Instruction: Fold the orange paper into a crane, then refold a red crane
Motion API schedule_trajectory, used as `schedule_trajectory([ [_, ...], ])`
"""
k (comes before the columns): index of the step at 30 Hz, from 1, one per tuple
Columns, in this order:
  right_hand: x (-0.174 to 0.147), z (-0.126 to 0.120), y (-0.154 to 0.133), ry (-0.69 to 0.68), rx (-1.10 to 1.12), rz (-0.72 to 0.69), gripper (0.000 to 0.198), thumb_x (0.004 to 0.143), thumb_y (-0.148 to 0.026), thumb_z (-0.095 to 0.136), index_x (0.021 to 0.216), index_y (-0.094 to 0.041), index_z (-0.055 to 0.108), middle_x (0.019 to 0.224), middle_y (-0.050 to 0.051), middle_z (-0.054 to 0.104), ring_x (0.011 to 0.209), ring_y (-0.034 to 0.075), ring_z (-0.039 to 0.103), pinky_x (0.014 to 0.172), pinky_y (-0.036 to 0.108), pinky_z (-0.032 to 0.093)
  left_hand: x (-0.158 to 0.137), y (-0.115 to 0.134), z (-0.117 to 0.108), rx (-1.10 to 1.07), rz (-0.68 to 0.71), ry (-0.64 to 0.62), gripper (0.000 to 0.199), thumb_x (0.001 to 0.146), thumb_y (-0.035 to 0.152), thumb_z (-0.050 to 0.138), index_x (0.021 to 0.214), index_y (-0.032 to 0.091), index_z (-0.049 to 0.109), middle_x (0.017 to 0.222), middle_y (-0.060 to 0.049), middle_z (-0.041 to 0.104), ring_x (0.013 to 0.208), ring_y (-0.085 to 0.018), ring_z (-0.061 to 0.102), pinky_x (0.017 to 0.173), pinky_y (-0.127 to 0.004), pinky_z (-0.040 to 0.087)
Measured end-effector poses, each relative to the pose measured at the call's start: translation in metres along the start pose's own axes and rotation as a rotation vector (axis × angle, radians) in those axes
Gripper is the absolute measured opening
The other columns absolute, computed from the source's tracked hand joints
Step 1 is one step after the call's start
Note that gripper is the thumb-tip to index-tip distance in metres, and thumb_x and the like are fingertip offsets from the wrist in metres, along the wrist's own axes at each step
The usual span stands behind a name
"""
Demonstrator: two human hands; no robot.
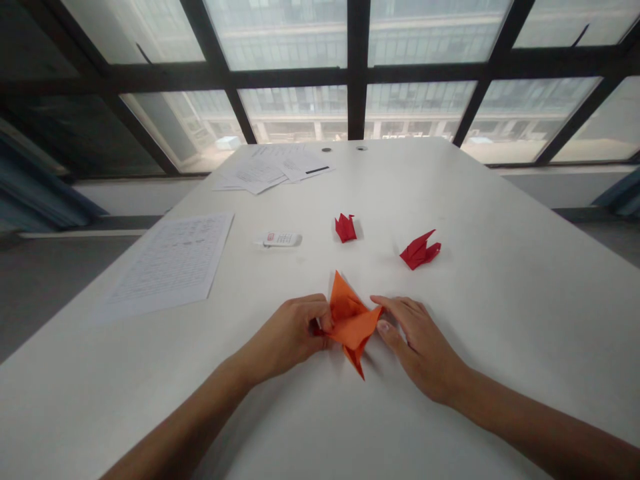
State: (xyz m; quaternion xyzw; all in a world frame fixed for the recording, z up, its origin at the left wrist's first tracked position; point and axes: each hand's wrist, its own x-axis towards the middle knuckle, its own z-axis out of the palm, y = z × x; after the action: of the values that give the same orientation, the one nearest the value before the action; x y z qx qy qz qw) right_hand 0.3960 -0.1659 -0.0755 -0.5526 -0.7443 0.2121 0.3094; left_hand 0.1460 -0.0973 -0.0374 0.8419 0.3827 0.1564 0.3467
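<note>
A folded piece of orange origami paper [355,327] stands just above the white table, its pointed flaps spreading up, down and to both sides. My left hand [300,330] is closed on its left side, thumb and forefinger pinching the paper with the other fingers curled under. On the opposite side, my right hand [415,343] has its thumb and forefinger apart around the right-hand point, close to or touching it. Beyond my hands sit two red folded-paper birds: a small upright red crane [345,228] and a wider red crane [420,251] to its right.
A small white tube-like item with printing [283,239] lies left of the red birds. Printed sheet [173,260] rests along the table's left edge, and several loose papers [265,167] overlap at the far left. Dark-framed windows [357,100] rise behind the table [500,267].
</note>
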Motion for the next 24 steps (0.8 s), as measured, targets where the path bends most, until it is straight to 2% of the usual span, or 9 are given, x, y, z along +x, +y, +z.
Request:
schedule_trajectory([
  [3,0.000,0.000,-0.001,0.018,-0.011,0.010,0.037,0.102,-0.037,0.052,0.134,-0.021,0.058,0.131,0.011,0.068,0.122,0.030,0.059,0.107,0.053,0.045,0.001,-0.002,-0.001,-0.105,-0.044,-0.017,0.029,0.086,0.031,0.074,0.069,0.018,0.056,0.078,0.002,0.060,0.068,-0.012,0.053,0.061,-0.024,0.042],
  [5,0.000,0.000,-0.003,0.024,-0.004,0.026,0.037,0.100,-0.037,0.053,0.133,-0.021,0.059,0.129,0.012,0.068,0.120,0.030,0.060,0.106,0.053,0.045,0.002,0.000,-0.001,-0.112,-0.072,-0.007,0.033,0.093,0.042,0.067,0.073,0.017,0.059,0.077,0.001,0.058,0.068,-0.012,0.052,0.060,-0.024,0.041],
  [7,0.000,-0.001,-0.005,0.021,0.020,0.047,0.037,0.101,-0.037,0.052,0.133,-0.020,0.059,0.128,0.011,0.068,0.119,0.030,0.059,0.105,0.052,0.046,0.001,0.003,0.000,-0.069,-0.093,0.030,0.033,0.097,0.046,0.059,0.079,0.018,0.061,0.077,0.001,0.058,0.068,-0.013,0.052,0.060,-0.024,0.041],
  [11,0.002,-0.002,-0.007,0.029,0.042,0.088,0.034,0.099,-0.036,0.054,0.128,-0.020,0.061,0.124,0.011,0.069,0.114,0.029,0.060,0.101,0.051,0.047,0.000,0.010,0.007,0.050,-0.115,0.118,0.020,0.098,0.035,0.056,0.085,0.019,0.059,0.078,0.001,0.062,0.067,-0.014,0.055,0.061,-0.025,0.043],
  [13,0.003,-0.001,-0.008,0.038,0.025,0.093,0.032,0.095,-0.032,0.060,0.124,-0.020,0.063,0.120,0.010,0.070,0.110,0.028,0.060,0.100,0.050,0.047,0.000,0.012,0.013,0.068,-0.124,0.157,0.009,0.096,0.029,0.055,0.097,0.021,0.059,0.081,0.001,0.067,0.068,-0.015,0.060,0.063,-0.026,0.045],
  [14,0.004,0.000,-0.008,0.040,0.013,0.093,0.031,0.092,-0.028,0.062,0.122,-0.020,0.063,0.118,0.009,0.070,0.109,0.028,0.060,0.099,0.049,0.047,-0.001,0.012,0.015,0.072,-0.126,0.181,0.009,0.096,0.026,0.055,0.103,0.022,0.058,0.084,0.001,0.069,0.069,-0.016,0.063,0.065,-0.027,0.046],
  [18,0.004,0.003,-0.007,0.057,-0.013,0.088,0.036,0.082,-0.011,0.061,0.116,-0.021,0.065,0.113,0.006,0.072,0.105,0.026,0.060,0.098,0.046,0.047,0.001,0.012,0.023,0.117,-0.124,0.275,0.025,0.097,0.023,0.051,0.122,0.025,0.052,0.090,0.000,0.071,0.076,-0.020,0.068,0.070,-0.030,0.050],
  [21,0.004,0.004,-0.006,0.074,-0.014,0.078,0.038,0.080,-0.007,0.061,0.114,-0.023,0.066,0.109,0.005,0.072,0.102,0.025,0.061,0.096,0.044,0.047,0.003,0.011,0.024,0.124,-0.137,0.308,0.035,0.096,0.023,0.050,0.131,0.025,0.047,0.097,-0.003,0.072,0.080,-0.021,0.070,0.073,-0.032,0.052],
  [24,0.004,0.004,-0.008,0.071,-0.037,0.055,0.036,0.079,-0.005,0.061,0.109,-0.024,0.067,0.101,0.003,0.073,0.097,0.025,0.062,0.093,0.044,0.046,0.007,0.010,0.023,0.089,-0.091,0.310,0.044,0.091,0.019,0.055,0.134,0.025,0.046,0.113,-0.004,0.072,0.097,-0.022,0.070,0.088,-0.036,0.053],
])
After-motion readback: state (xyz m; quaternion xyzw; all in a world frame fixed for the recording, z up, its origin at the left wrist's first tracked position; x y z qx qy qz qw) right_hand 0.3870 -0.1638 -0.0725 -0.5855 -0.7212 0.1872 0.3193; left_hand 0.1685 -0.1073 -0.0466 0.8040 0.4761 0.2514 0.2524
